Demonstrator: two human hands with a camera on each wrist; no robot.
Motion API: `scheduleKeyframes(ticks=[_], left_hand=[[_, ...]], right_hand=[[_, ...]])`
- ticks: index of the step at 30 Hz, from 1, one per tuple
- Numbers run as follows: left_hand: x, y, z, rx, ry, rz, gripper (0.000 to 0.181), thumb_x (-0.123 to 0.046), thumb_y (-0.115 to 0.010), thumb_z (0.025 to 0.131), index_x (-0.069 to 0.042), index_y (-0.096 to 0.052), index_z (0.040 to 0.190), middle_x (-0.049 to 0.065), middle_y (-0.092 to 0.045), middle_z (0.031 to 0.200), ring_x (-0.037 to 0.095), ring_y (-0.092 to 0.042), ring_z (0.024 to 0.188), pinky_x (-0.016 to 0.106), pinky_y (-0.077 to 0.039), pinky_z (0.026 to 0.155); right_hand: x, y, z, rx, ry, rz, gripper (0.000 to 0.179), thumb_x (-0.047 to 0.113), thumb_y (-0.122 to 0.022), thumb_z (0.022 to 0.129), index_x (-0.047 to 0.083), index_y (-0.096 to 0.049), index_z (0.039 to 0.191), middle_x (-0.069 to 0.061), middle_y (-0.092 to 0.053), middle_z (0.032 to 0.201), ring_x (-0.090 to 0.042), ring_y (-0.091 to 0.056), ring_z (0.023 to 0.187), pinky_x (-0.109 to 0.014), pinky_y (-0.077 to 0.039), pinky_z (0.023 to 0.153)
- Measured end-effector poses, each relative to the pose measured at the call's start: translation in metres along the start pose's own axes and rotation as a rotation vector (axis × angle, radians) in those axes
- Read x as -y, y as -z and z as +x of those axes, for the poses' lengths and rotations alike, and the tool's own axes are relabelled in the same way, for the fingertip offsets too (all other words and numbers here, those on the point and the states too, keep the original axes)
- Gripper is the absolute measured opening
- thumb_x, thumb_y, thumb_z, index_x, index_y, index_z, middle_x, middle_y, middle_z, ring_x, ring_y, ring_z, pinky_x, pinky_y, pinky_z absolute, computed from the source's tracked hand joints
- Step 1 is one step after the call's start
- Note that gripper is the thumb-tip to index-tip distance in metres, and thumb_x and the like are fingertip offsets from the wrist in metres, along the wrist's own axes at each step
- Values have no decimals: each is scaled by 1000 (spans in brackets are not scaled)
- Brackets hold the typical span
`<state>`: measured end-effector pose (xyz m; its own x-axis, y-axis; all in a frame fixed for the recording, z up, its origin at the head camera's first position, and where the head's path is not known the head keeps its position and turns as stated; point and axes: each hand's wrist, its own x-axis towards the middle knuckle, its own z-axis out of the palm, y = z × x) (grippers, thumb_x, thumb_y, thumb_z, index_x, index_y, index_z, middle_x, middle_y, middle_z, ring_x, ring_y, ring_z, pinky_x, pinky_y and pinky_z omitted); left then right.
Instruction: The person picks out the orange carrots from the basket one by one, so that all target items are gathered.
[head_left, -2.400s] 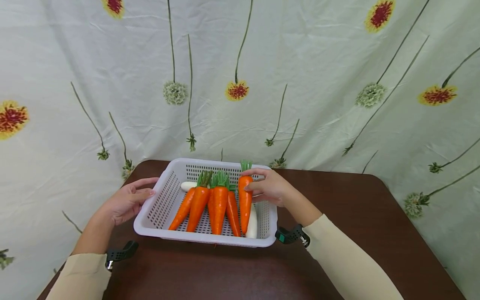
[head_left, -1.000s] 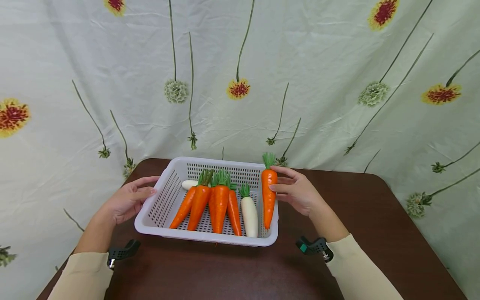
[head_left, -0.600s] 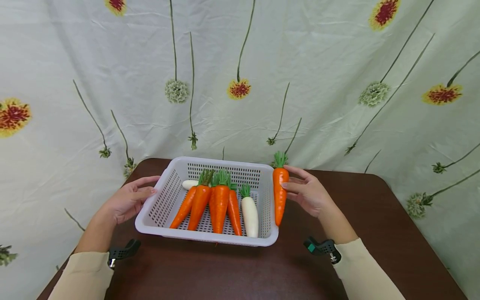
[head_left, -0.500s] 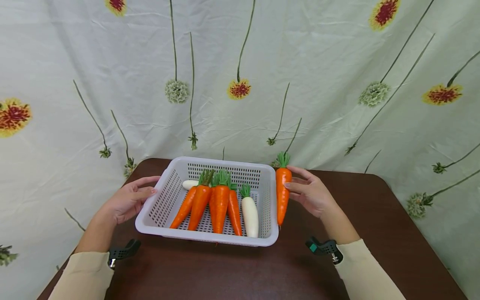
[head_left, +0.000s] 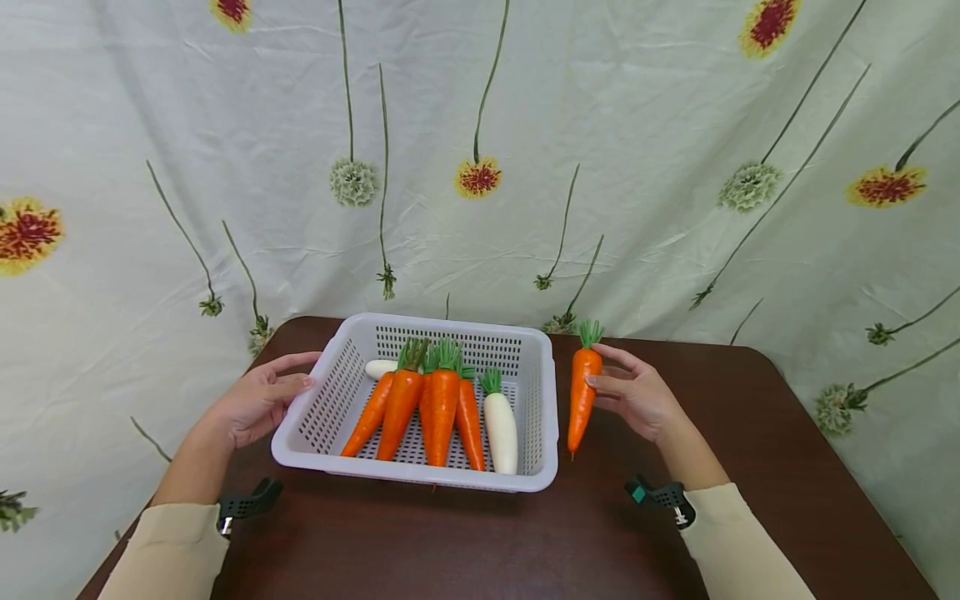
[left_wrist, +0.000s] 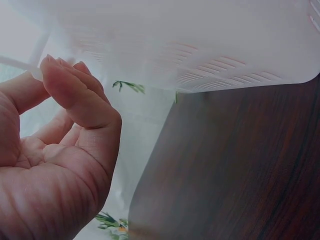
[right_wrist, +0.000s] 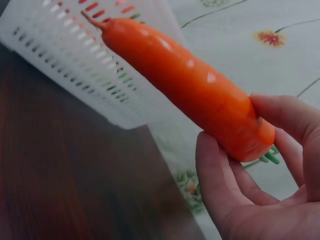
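Note:
My right hand (head_left: pixel 639 398) pinches an orange carrot (head_left: pixel 582 398) by its thick upper end, thumb on one side and fingers on the other. Green leaf stubs top the carrot, and its thin tip points down, just right of the white plastic basket (head_left: pixel 420 475). In the right wrist view the carrot (right_wrist: pixel 180 82) overlaps the basket's slotted side (right_wrist: pixel 75 60). With thumb and fingertips, my left hand (head_left: pixel 255 402) holds the basket's left rim; the left wrist view shows the left hand (left_wrist: pixel 75 130) beneath that edge. Several carrots (head_left: pixel 443 417) lie bunched inside, beside a white radish (head_left: pixel 501 433) with green leaves.
A second white piece (head_left: pixel 380 369) is partly hidden behind the carrots at the back left of the basket. The dark brown table (head_left: pixel 480 542) extends in front and to the right. A flower-printed cloth (head_left: pixel 645 167) hangs behind the table's far edge.
The right hand has carried the carrot rightward from inside the basket, over its right rim, then lower beside it. The white radish is now fully uncovered. The left hand stays at the rim.

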<state>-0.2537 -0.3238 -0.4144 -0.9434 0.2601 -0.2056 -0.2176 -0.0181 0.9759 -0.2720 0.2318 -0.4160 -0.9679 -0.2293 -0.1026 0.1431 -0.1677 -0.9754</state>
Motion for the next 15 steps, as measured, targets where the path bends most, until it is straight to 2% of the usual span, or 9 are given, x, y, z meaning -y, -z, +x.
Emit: scheduleKeyframes(ticks=[8,15], left_hand=[[0,0,0,2,1,-6,51,-15,-58,105,-17,-39,152,-8,-74,114,18,-75,102,48,-63,86],[0,0,0,2,2,-10,52,-15,-58,105,-17,-38,153,-8,-74,114,18,-75,102,48,-63,87]], right_hand=[[-15,12,4,4,-48,-118,63,2,-71,94,10,-47,152,-4,-67,117,-22,-69,101,-38,-63,88],[-28,18,7,23,-84,-153,62,2,-72,93,5,-49,150,-7,-65,117,-23,-70,99,-37,-63,88]])
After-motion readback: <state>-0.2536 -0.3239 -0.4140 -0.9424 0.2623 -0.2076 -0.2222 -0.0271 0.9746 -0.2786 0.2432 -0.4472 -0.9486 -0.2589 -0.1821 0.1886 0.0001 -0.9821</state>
